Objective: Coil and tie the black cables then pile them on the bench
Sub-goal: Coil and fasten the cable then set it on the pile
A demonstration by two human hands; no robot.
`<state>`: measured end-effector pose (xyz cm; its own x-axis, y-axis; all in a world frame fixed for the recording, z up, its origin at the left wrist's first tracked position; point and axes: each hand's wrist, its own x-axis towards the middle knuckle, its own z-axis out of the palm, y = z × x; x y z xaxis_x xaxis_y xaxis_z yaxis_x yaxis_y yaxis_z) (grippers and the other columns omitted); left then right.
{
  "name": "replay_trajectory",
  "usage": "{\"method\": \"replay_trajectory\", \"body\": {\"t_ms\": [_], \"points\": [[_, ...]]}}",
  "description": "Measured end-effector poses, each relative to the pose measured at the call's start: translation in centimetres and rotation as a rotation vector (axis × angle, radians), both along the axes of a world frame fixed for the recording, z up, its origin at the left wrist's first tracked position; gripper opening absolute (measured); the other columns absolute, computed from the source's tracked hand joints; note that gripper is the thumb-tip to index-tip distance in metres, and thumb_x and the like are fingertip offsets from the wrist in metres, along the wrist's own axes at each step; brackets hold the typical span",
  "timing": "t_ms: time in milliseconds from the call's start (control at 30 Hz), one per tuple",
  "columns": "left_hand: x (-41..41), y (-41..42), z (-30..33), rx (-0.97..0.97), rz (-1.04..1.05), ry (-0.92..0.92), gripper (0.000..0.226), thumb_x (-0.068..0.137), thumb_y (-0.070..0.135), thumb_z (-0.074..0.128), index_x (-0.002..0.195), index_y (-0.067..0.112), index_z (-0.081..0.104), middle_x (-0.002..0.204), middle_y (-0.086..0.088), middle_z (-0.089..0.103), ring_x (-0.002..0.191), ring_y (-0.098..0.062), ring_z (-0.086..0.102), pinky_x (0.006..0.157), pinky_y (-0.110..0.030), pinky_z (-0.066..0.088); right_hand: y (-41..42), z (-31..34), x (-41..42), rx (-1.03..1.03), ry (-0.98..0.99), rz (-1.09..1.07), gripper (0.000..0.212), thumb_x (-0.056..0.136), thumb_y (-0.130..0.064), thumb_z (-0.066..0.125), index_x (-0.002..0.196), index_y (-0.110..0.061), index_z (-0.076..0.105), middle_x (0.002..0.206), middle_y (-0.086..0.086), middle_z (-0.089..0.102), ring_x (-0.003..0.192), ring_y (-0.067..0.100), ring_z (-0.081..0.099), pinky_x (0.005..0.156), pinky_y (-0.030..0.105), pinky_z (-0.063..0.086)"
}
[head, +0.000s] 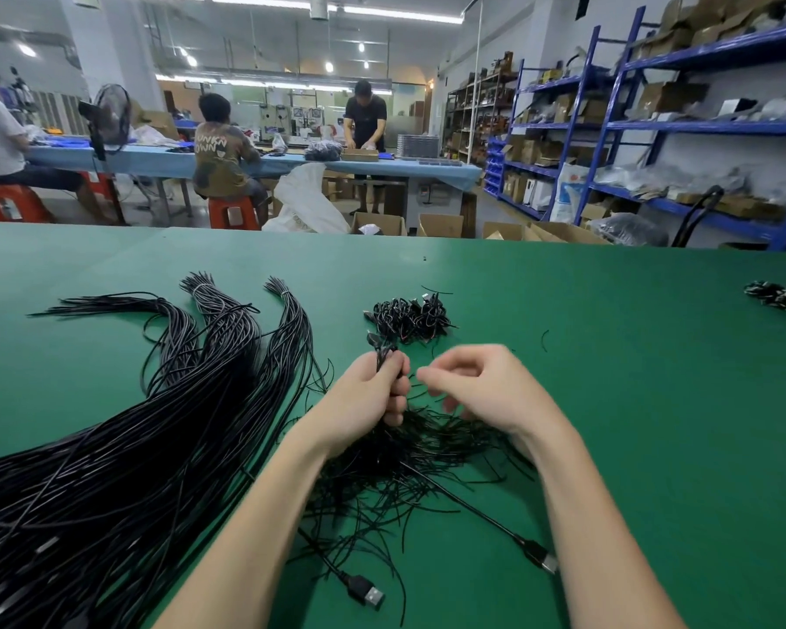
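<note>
The left hand (373, 392) gripped a coiled black cable (384, 351); the right hand (486, 385), blurred, curled beside it. Bare green bench (609, 356) stretched right of the grip.

Behind your green counter (563, 356) you see a long blue table (155, 161), red stools (234, 213), blue shelves (708, 124) with boxes at right, and bright ceiling lights (336, 4).

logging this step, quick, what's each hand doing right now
Left hand: closed around a coiled black cable.
Right hand: fingers curled; blurred, cannot tell if it holds anything.
</note>
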<state>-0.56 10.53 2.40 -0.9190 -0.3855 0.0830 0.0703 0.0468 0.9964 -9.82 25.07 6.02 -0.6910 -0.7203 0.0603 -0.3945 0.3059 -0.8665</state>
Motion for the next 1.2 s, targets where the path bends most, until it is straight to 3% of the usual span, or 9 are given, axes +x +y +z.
{"method": "replay_trajectory", "body": {"t_ms": [133, 233, 367, 433, 533, 700, 833, 1067, 1200], "points": [[0.2, 0.9, 0.2, -0.249, -0.126, -0.114, 0.028, 0.11, 0.03, 0.034, 0.091, 0.019, 0.051, 0.064, 0.009, 0.045, 0.05, -0.007, 0.04, 0.048, -0.021, 0.04, 0.1, 0.3, 0.0, -0.166, 0.039, 0.13, 0.028, 0.089, -0.034, 0.077, 0.115, -0.041, 0.07, 0.114, -0.017, 0.072, 0.092, 0.003, 0.072, 0.089, 0.026, 0.056], [0.1, 1.4, 0.4, -0.533, -0.134, -0.16, 0.034, 0.109, 0.025, 0.031, 0.116, 0.032, 0.064, 0.054, 0.015, 0.046, 0.048, -0.009, 0.04, 0.046, -0.02, 0.039, -1.0, -0.3, 0.4, -0.132, 0.057, 0.047, 0.025, 0.086, -0.037, 0.08, 0.11, -0.037, 0.073, 0.108, -0.015, 0.075, 0.089, 0.01, 0.074, 0.09, 0.03, 0.057], [0.1, 1.8, 0.5, -0.709, -0.075, -0.141, 0.03, 0.108, 0.02, 0.035, 0.132, 0.023, 0.051, 0.058, 0.016, 0.052, 0.051, -0.004, 0.045, 0.047, -0.01, 0.033, -1.1, -1.0, -0.1, -0.196, -0.188, -0.026, 0.031, 0.084, -0.027, 0.084, 0.112, -0.024, 0.072, 0.095, -0.005, 0.079, 0.091, 0.011, 0.073, 0.082, 0.028, 0.06], [-0.2, 1.7, 0.4, -0.665, -0.038, -0.147, 0.017, 0.107, 0.025, 0.037, 0.121, 0.017, 0.043, 0.066, 0.012, 0.051, 0.049, -0.003, 0.047, 0.047, -0.013, 0.035, -1.0, -1.1, 0.0, -0.309, -0.251, -0.007, 0.023, 0.084, -0.015, 0.083, 0.105, -0.019, 0.074, 0.096, -0.005, 0.079, 0.086, 0.007, 0.071, 0.075, 0.02, 0.057], [-0.2, 1.8, 0.4, -0.523, -0.062, -0.148, 0.012, 0.106, 0.033, 0.039, 0.108, 0.021, 0.039, 0.061, 0.01, 0.05, 0.046, -0.009, 0.042, 0.047, -0.022, 0.04, -1.2, -1.2, 0.1, -0.447, -0.307, -0.014, 0.028, 0.081, -0.004, 0.083, 0.102, -0.017, 0.071, 0.099, -0.001, 0.077, 0.086, 0.01, 0.068, 0.082, 0.028, 0.054], [0.0, 1.6, 0.7, -0.305, -0.13, -0.142, 0.036, 0.106, 0.042, 0.042, 0.123, 0.011, 0.047, 0.061, 0.013, 0.044, 0.052, -0.009, 0.035, 0.051, -0.023, 0.036, -0.8, -1.0, -0.4, -0.462, -0.481, 0.048, 0.03, 0.083, -0.009, 0.081, 0.107, -0.025, 0.076, 0.092, -0.007, 0.074, 0.087, 0.01, 0.066, 0.084, 0.027, 0.05], [0.3, 1.2, 1.0, -0.381, -0.147, -0.185, 0.041, 0.105, 0.047, 0.041, 0.117, 0.008, 0.049, 0.071, 0.008, 0.045, 0.055, -0.008, 0.04, 0.057, -0.026, 0.041, -0.5, -1.0, -0.5, -0.45, -0.365, 0.071, 0.016, 0.081, -0.009, 0.084, 0.082, -0.025, 0.081, 0.083, -0.002, 0.072, 0.08, 0.011, 0.066, 0.081, 0.029, 0.055], [0.3, 1.4, 0.8, -0.401, -0.166, -0.207, 0.018, 0.108, 0.023, 0.033, 0.098, 0.022, 0.047, 0.074, 0.004, 0.042, 0.052, -0.005, 0.04, 0.056, -0.025, 0.042, -1.0, -1.0, -0.1, -0.399, -0.213, 0.129, 0.02, 0.08, -0.001, 0.084, 0.086, -0.018, 0.078, 0.08, -0.004, 0.075, 0.069, 0.005, 0.065, 0.063, 0.015, 0.051], [-0.1, 1.6, 0.6, -0.217, -0.154, -0.163, 0.028, 0.11, 0.024, 0.034, 0.123, 0.012, 0.055, 0.066, 0.009, 0.043, 0.053, -0.007, 0.043, 0.056, -0.024, 0.046, -1.1, -1.3, -0.1, -0.398, -0.201, 0.098, 0.017, 0.084, -0.007, 0.082, 0.099, -0.013, 0.077, 0.087, -0.007, 0.075, 0.072, 0.001, 0.067, 0.065, 0.013, 0.051]]}}
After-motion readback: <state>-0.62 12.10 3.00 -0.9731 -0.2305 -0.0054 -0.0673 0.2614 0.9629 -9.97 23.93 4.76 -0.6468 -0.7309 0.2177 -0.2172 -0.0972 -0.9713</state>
